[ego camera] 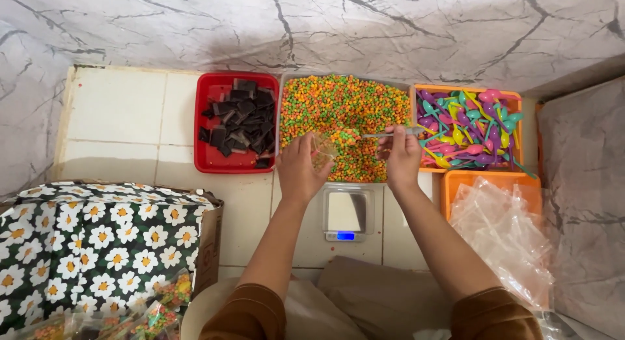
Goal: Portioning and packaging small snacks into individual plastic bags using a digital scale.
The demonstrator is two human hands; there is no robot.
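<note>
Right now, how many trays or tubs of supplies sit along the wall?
4: a red plastic tray of dark chocolate pieces at left, a clear tub of multicoloured candy beads, an orange tray of coloured plastic spoons, and an orange tub of clear bags below it.

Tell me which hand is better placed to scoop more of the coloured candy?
Probably the right hand: it holds the spoon over the candy. The left hand is occupied, holding the small bag.

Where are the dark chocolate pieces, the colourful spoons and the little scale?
dark chocolate pieces (pixel 239 122): head view, middle of the pile in the red tray.
colourful spoons (pixel 465 128): head view, centre of the heap.
little scale (pixel 346 212): head view, shiny weighing plate.
</note>
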